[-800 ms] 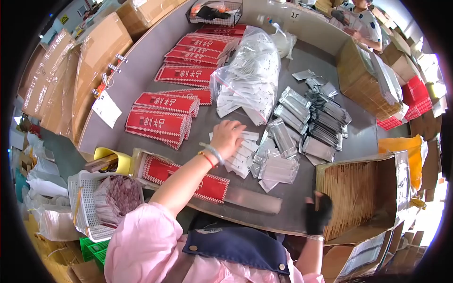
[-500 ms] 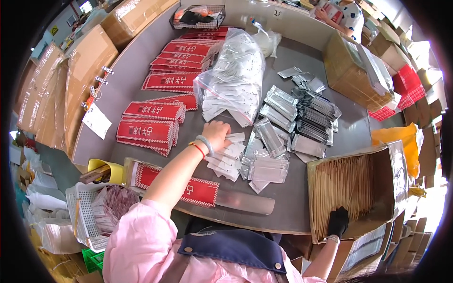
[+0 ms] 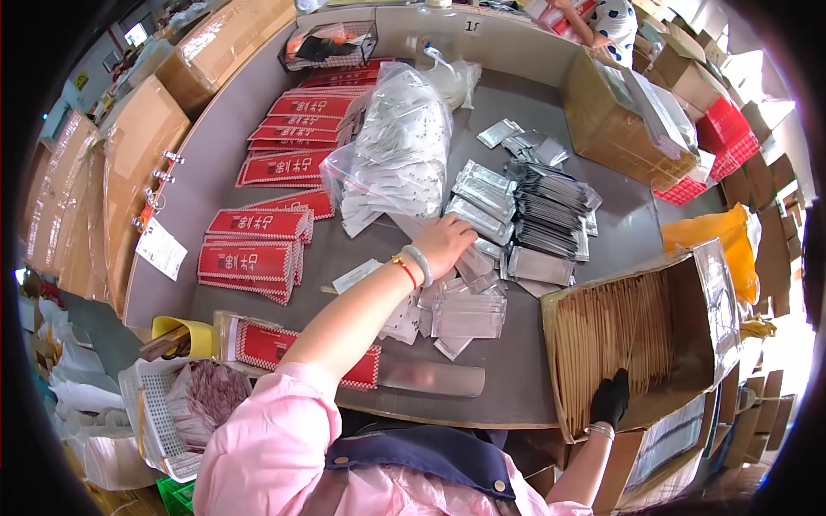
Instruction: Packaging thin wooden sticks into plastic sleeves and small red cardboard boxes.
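My left hand [image 3: 443, 245] reaches over the pile of silver sachets [image 3: 469, 316], its fingers bent and closed over the pile's far left part. Its fingertips are hidden, so what they hold cannot be made out. Small white packets [image 3: 401, 325] lie partly under my left forearm. Above the hand rests a clear plastic bag [image 3: 400, 142] full of similar white packets. My right hand [image 3: 611, 398], in a black glove, is inside the open carton [image 3: 559, 370], against a dense row of thin wooden sticks [image 3: 602, 335]. The dark glove hides how its fingers are set.
Red printed sleeves [image 3: 249, 262] lie in stacks on the left; another sits in a clear holder [image 3: 430, 378] at the front edge. A stack of silver sachets [image 3: 555, 211] stands right of centre. A closed carton [image 3: 624, 125] and wire basket [image 3: 331, 47] stand farther back.
My left hand has moved right and away from the white packets to the silver sachets. My right hand stays in the carton at the sticks. The whole view has shifted slightly.
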Demonstrator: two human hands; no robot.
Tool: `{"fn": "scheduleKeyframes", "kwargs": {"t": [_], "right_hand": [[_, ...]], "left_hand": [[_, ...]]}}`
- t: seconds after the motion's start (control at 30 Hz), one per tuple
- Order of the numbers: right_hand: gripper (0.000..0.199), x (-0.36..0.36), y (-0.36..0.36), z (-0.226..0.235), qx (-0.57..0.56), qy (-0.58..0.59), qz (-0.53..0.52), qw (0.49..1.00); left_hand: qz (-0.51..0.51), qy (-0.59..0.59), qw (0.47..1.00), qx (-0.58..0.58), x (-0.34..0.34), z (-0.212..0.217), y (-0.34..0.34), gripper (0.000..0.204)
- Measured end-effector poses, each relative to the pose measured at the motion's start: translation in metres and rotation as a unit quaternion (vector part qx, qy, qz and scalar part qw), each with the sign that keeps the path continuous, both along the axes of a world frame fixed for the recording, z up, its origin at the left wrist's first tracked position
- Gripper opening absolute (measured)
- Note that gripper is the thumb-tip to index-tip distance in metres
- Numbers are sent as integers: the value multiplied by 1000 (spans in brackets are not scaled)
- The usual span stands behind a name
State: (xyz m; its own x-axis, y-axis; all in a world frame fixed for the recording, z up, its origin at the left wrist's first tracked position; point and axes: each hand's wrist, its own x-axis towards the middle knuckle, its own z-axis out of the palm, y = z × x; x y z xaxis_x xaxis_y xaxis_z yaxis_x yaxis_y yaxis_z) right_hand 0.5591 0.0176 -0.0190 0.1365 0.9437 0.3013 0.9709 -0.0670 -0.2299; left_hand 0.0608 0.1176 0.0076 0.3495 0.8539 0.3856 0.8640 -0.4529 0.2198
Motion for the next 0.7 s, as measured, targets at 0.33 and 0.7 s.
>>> {"fn": "scheduleKeyframes", "kwargs": {"t": [0.33,0.7], "right_hand": [[4,-90,-8,73,51,502,67,861],[28,-204,-35,90,-197,209,384,878]], "left_hand": [[-5,6,999,41,-2,18,-18,31],[36,-80,959,-270,12,36,-210,37]]}}
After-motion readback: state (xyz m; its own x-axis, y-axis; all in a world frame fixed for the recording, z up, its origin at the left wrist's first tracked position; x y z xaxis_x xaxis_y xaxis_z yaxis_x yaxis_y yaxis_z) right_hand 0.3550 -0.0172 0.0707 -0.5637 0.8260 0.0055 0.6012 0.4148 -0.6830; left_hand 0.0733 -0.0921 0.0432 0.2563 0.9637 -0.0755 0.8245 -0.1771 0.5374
